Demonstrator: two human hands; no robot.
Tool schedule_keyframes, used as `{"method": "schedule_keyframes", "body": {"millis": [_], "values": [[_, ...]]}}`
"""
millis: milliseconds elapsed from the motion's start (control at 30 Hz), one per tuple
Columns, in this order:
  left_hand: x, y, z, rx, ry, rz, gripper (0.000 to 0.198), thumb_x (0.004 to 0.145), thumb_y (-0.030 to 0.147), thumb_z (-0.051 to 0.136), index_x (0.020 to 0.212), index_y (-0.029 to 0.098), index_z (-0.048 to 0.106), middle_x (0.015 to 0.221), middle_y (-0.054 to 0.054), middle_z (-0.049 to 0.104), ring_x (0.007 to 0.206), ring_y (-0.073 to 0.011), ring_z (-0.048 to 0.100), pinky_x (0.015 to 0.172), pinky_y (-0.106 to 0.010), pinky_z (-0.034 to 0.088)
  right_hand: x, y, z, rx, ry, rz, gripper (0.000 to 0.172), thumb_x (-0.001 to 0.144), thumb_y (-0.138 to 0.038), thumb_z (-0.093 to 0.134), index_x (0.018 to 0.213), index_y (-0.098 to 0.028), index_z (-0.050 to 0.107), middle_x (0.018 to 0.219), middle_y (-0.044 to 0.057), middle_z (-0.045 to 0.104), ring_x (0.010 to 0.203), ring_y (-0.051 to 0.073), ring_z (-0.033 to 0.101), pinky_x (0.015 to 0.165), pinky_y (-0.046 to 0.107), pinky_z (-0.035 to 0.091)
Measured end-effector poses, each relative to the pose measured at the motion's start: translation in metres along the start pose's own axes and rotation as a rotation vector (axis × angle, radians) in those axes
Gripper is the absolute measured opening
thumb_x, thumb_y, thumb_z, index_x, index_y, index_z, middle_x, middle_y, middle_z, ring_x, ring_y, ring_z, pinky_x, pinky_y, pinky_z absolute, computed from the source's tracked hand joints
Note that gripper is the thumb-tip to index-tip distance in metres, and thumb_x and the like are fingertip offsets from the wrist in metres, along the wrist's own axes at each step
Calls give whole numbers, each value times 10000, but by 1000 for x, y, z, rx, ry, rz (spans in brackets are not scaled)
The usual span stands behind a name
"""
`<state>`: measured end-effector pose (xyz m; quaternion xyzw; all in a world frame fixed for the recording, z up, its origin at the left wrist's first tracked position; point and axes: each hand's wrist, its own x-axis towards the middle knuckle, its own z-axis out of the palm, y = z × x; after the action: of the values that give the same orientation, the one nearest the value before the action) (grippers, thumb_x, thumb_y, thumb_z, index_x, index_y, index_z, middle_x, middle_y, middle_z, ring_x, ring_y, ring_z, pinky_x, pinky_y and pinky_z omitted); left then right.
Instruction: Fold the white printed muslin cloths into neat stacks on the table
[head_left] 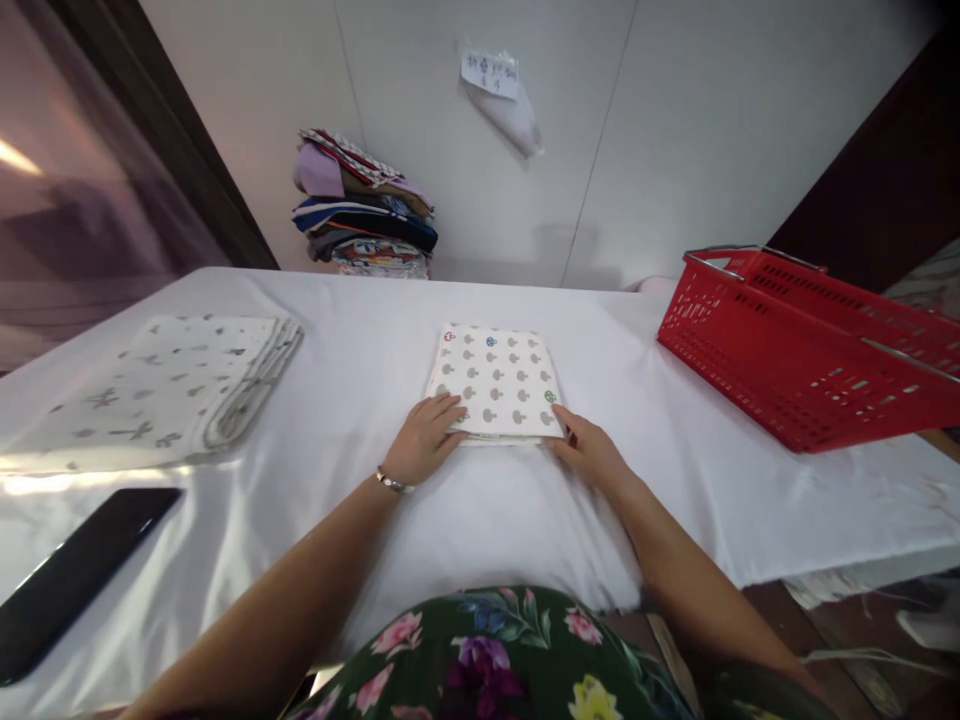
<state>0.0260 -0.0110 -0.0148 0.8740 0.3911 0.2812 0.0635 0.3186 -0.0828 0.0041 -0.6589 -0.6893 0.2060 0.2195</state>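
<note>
A folded white cloth [499, 380] with grey mushroom prints and a few coloured outlines lies flat on the white-covered table [360, 350], straight in front of me. My left hand [426, 438], with a bracelet at the wrist, holds its near left corner, fingers on top and thumb by the front edge. At the near right corner my right hand [589, 450] has it between thumb and fingers. The undersides of both grips are hidden.
Left on the table lies a larger folded printed cloth [180, 380], with a black phone-like slab [82, 570] nearer me. A red plastic basket [795, 340] stands right. Folded fabrics [367, 215] are stacked at the far edge by the wall, where a paper note [491, 75] hangs.
</note>
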Motion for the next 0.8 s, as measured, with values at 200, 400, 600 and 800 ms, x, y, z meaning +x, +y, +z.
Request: {"method": "schedule_keyframes", "body": {"millis": [200,400,600,800], "values": [[-5,-7,-3,-15,24,-12,496,771,370,579,1218,176,490,1332,-123,451,1289,-250,324,1059,-440,291,1,-3,12,-227,36,20,548,843,-362,433,1367,-245,329,1132,78,574,927,224,559,741,305,410],[-10,-21,-13,-39,37,-81,479,740,313,605,1191,175,520,1354,-118,427,1306,-268,291,1039,-454,332,1,2,19,-323,74,-30,497,867,-283,378,1359,-226,334,1098,71,593,911,201,582,698,283,425],[-14,-26,-23,-32,-45,-113,386,761,184,506,1140,208,579,1306,-69,496,1217,-216,432,1008,-371,382,4,8,23,-435,62,-40,498,855,-204,350,1353,-199,344,1152,87,579,934,209,587,700,300,438],[-16,-19,-30,-214,-151,-328,471,721,172,483,1172,278,566,1375,30,418,1082,-175,553,951,-278,422,4,9,25,-474,84,-66,484,860,-200,344,1344,-206,356,1107,81,598,907,196,593,701,293,445]]}}
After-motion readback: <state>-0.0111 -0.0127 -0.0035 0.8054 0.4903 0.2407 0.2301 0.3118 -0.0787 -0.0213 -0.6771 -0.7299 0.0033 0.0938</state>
